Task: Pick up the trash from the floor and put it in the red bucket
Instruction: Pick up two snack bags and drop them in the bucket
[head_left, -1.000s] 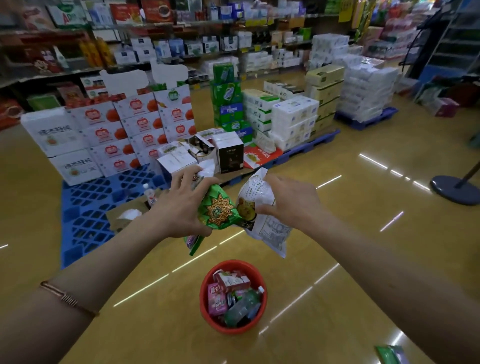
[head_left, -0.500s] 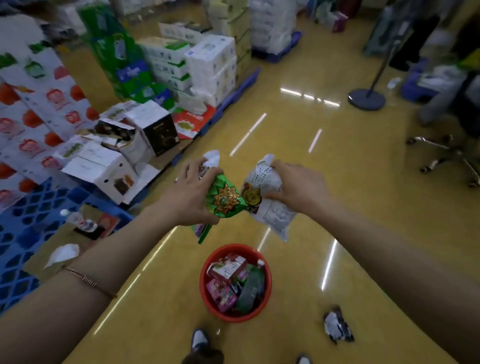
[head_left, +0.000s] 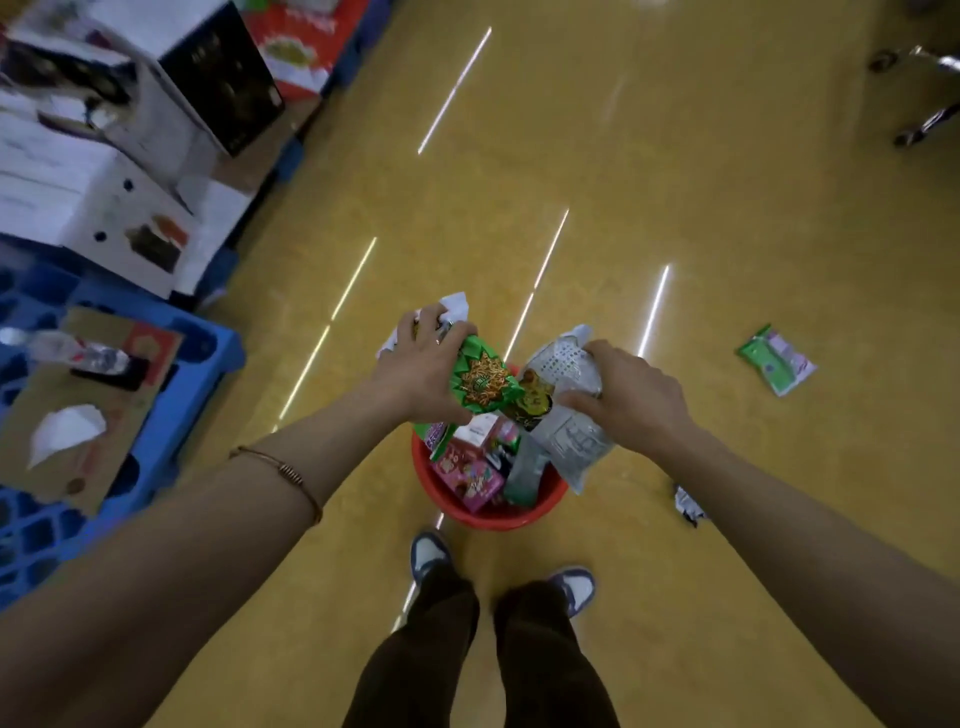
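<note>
Status: above round red plastic bucket (head_left: 488, 519), left hand (head_left: 421, 374) grips crinkled green foil wrapper (head_left: 480, 382), possibly white paper (head_left: 454, 306) too; right hand (head_left: 634, 400) clutches grey plastic pouch (head_left: 571, 441).

I see my left hand (head_left: 423, 371) gripping a green snack wrapper (head_left: 480, 384), my right hand (head_left: 636, 397) gripping a silvery bag (head_left: 574, 439), both above the red bucket (head_left: 496, 519). A green packet (head_left: 776, 359) lies on the floor (head_left: 675, 182), well apart.

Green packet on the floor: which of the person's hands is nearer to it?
Right. The right hand holds a silver bag, with the green packet off to its right; the left hand is farther left.
</note>
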